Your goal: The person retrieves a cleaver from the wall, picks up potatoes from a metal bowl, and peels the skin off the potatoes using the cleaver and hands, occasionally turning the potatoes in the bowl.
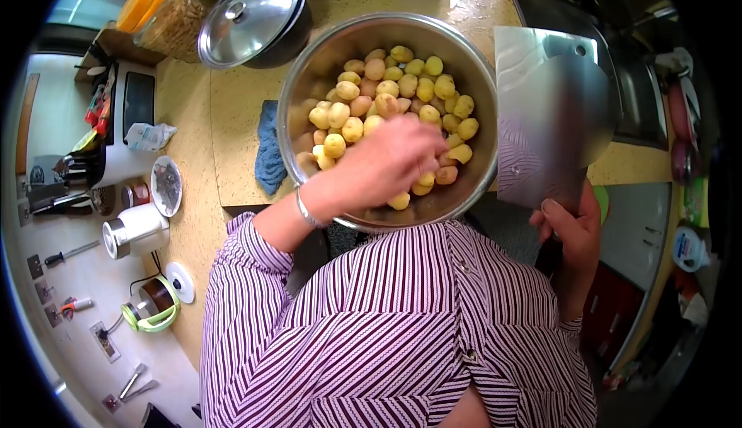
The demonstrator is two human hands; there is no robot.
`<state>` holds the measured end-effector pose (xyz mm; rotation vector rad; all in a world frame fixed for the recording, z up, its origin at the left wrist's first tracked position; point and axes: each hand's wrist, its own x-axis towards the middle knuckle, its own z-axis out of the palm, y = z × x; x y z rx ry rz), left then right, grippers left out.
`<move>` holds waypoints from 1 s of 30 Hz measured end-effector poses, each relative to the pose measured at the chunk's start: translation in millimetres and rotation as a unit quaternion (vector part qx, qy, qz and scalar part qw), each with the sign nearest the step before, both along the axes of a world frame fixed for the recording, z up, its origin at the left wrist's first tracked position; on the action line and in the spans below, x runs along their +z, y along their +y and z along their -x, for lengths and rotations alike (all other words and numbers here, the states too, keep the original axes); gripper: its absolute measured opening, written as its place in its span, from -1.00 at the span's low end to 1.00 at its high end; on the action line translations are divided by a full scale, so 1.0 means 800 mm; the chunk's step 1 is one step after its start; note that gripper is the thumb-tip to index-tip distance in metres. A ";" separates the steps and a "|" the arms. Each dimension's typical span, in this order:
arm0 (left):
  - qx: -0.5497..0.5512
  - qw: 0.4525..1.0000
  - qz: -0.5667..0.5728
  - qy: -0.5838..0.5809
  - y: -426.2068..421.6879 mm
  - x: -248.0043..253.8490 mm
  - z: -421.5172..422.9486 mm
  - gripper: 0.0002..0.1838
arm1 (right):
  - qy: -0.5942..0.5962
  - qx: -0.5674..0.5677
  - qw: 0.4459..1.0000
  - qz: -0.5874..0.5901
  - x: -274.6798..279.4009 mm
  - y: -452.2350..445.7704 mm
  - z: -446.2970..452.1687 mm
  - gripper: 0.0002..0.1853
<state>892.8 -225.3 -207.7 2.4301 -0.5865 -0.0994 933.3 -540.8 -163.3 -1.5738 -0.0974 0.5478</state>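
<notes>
My left hand (379, 161) is inside a large steel bowl (305, 65), over a heap of small yellow potatoes (359, 106). Its fingers are bent downward and blurred, and the fingertips are hidden among the potatoes. A bracelet circles that wrist. To the right of the bowl, my right hand (570, 231) grips the lower end of a broad, shiny cleaver (533, 130). The blade stands up beside the bowl's right rim, and its wide face reflects the striped shirt.
A lidded pot (251, 22) and a jar with an orange lid (174, 22) stand behind left. A blue cloth (270, 150) lies left of the bowl. Farther left are a small dish (166, 186) and a kettle (152, 303). A dark hob (541, 11) is behind the cleaver.
</notes>
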 end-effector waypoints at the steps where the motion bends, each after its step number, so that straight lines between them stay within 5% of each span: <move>1: 0.063 0.993 -0.082 -0.062 0.008 0.000 -0.011 -0.42 | 0.000 -0.006 1.000 -0.001 0.000 -0.001 -0.003 -0.51; 3: 0.130 0.970 -0.167 -0.123 0.017 -0.014 -0.022 -0.38 | -0.002 -0.010 1.000 -0.002 -0.002 -0.003 -0.005 -0.51; 5: 0.169 0.954 -0.246 -0.029 0.017 -0.022 -0.021 -0.33 | 0.005 0.001 1.000 -0.003 -0.004 -0.006 0.001 -0.50; 7: 0.162 0.947 -0.269 -0.065 0.005 -0.038 -0.022 -0.29 | 0.005 -0.003 1.000 -0.002 -0.004 -0.005 -0.002 -0.49; 9: 0.167 0.967 -0.188 -0.034 -0.007 -0.043 -0.025 -0.27 | 0.008 -0.008 1.000 -0.002 -0.007 -0.006 -0.001 -0.48; 10: 0.153 0.980 -0.101 0.073 -0.013 -0.026 -0.026 -0.29 | 0.006 -0.008 1.000 -0.012 -0.011 -0.008 -0.002 -0.48; 13: 0.091 0.991 -0.027 0.092 -0.028 -0.038 -0.004 -0.30 | 0.005 -0.018 1.000 -0.018 -0.011 -0.007 0.004 -0.48; 21: -0.042 0.996 0.009 0.082 -0.031 0.016 0.035 -0.57 | 0.005 -0.045 0.999 -0.013 -0.017 -0.019 0.003 -0.48; 24: 0.004 0.991 0.070 0.110 0.000 0.017 0.030 -0.65 | 0.002 -0.045 0.999 -0.010 -0.018 -0.022 0.002 -0.50; 25: 0.036 0.995 0.097 0.003 0.011 0.007 0.024 -0.71 | 0.000 -0.047 0.999 -0.011 -0.018 -0.021 0.001 -0.50; 30: 0.033 0.986 -0.160 -0.044 0.051 -0.023 -0.023 -0.76 | -0.007 -0.051 0.999 -0.003 -0.015 -0.014 -0.001 -0.51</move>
